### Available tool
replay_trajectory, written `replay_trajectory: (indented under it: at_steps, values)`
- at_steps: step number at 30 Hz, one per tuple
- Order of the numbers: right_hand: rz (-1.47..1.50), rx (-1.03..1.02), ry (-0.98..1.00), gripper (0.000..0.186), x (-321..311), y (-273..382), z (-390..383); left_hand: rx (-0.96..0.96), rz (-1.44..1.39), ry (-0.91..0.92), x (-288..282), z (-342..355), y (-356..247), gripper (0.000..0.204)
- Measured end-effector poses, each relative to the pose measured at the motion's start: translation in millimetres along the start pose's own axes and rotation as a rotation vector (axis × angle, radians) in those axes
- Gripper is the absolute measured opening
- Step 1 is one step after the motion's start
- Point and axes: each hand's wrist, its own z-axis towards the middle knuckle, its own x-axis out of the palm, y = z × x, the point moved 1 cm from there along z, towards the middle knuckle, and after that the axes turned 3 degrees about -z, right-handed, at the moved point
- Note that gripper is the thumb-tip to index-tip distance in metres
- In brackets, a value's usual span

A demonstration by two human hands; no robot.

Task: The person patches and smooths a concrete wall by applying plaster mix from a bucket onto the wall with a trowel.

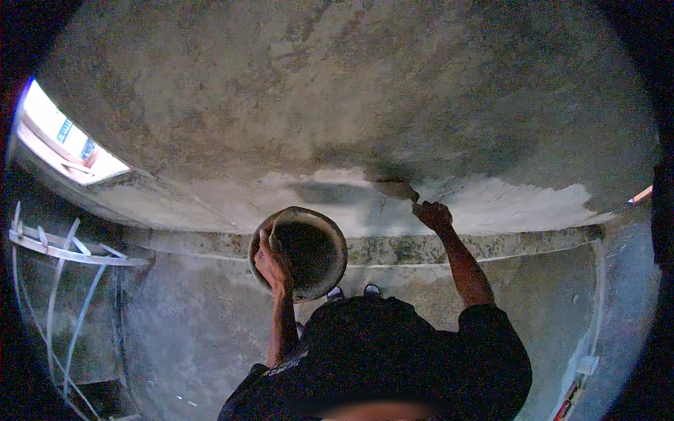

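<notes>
My left hand grips the near-left rim of a round, dark bucket, whose mouth faces up. Its inside is too dark to make out any contents. Out to the right, my right hand is closed around the handle of a trowel. The trowel's blade lies at the wall, on the border between a pale smooth patch and the darker rough surface above. Whether the blade touches the wall I cannot tell.
A ledge runs along the wall's foot, with my feet just before it. At left stands a pale slatted frame with long legs, below a bright opening. A small white object lies at the lower right.
</notes>
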Motion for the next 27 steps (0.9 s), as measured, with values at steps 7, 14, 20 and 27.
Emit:
replay_trajectory:
  at_steps: [7, 14, 20, 27]
  values:
    - [0.008, 0.022, -0.209, 0.029, -36.9, -14.4, 34.6, -0.085, -0.059, 0.028, -5.3, 5.4, 8.6, 0.047]
    - [0.031, 0.029, 0.300, 0.023, 3.3, -22.0, 9.7, 0.012, -0.066, 0.071, 2.5, 0.0, -8.9, 0.047]
    - [0.129, -0.024, -0.054, 0.019, -13.5, -12.3, 20.5, -0.035, -0.030, 0.051, -1.4, 3.5, 4.5, 0.045]
    - [0.160, -0.014, -0.169, 0.013, 8.2, -17.7, 24.0, 0.059, 0.040, 0.068, 0.7, 3.0, 2.4, 0.044]
